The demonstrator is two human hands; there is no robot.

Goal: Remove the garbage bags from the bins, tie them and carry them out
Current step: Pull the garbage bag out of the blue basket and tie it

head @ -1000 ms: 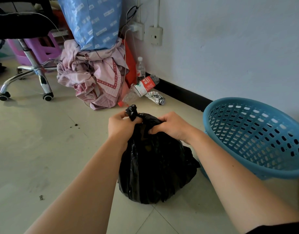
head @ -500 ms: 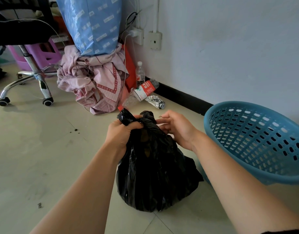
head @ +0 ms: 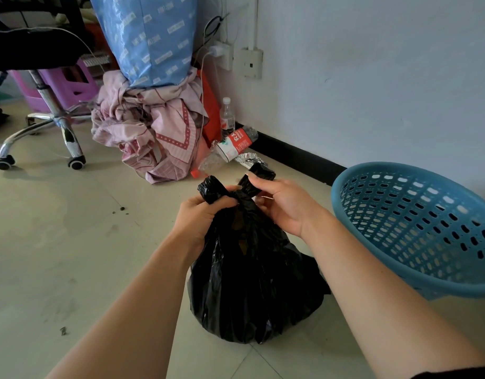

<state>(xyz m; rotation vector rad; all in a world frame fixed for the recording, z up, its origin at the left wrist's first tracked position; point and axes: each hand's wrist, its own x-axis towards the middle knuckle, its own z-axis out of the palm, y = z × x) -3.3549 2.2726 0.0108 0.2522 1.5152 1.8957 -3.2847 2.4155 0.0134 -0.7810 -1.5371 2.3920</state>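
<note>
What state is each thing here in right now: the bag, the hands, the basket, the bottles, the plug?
garbage bag: out of the bin, on the floor, mouth gathered into two ends, no finished knot visible.
left hand: grips the bag's left end.
right hand: pinches the bag's right end.
blue bin: tilted, no liner inside.
clear bottle: upright, capped.
red-label bottle: lying on its side.
charger: plugged into the wall.

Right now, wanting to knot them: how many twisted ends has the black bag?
2, atop the black bag: one end gripped by the left hand, the other end pinched by the right hand.
</note>
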